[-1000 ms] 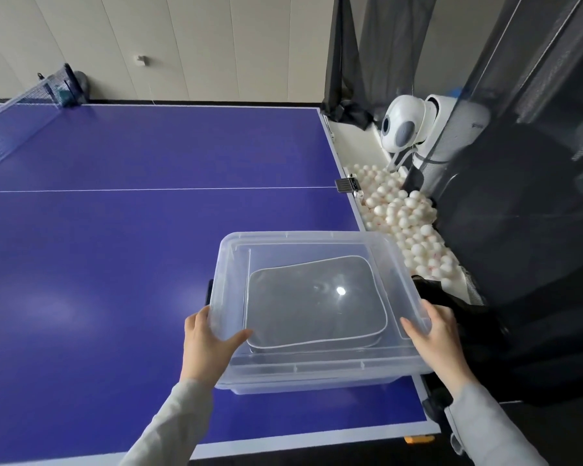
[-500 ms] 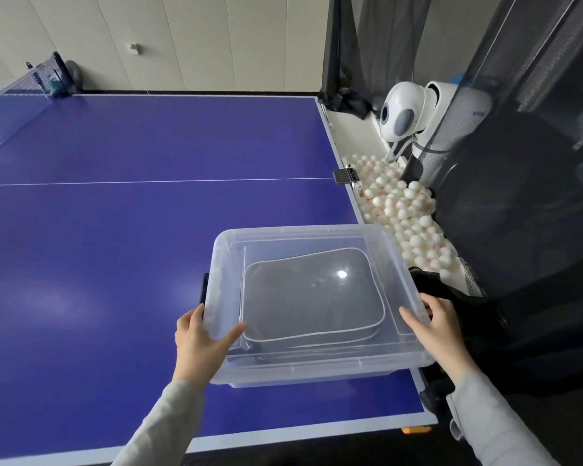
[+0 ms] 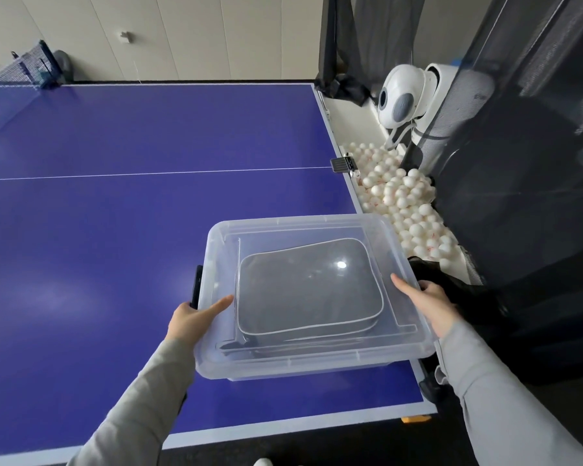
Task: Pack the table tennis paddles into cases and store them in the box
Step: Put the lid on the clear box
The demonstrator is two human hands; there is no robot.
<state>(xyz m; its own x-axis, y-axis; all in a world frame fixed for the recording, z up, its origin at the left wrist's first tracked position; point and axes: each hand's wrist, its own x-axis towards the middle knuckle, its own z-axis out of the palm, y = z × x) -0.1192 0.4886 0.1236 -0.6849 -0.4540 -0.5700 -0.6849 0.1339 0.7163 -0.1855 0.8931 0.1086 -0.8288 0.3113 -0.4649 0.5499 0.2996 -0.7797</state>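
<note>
Lidded clear box (image 3: 312, 359) at lower centre, on blue table (image 3: 115, 230), grey paddle case (image 3: 303, 287) inside; left hand (image 3: 192, 319) and right hand (image 3: 428, 302) grip its sides, thumbs on lid, fingers hidden.

The box (image 3: 303, 361) is clear, glossy plastic; the case (image 3: 303, 290) inside looks like grey cloth with pale piping — the table (image 3: 115, 210) is smooth and faintly sheened.

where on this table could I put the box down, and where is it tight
The blue table is bare left of the clear box, out to the net, and beyond it up to the white centre line and the far edge. It is crowded on the right: the tray of white balls and black netting hug that edge.
</note>
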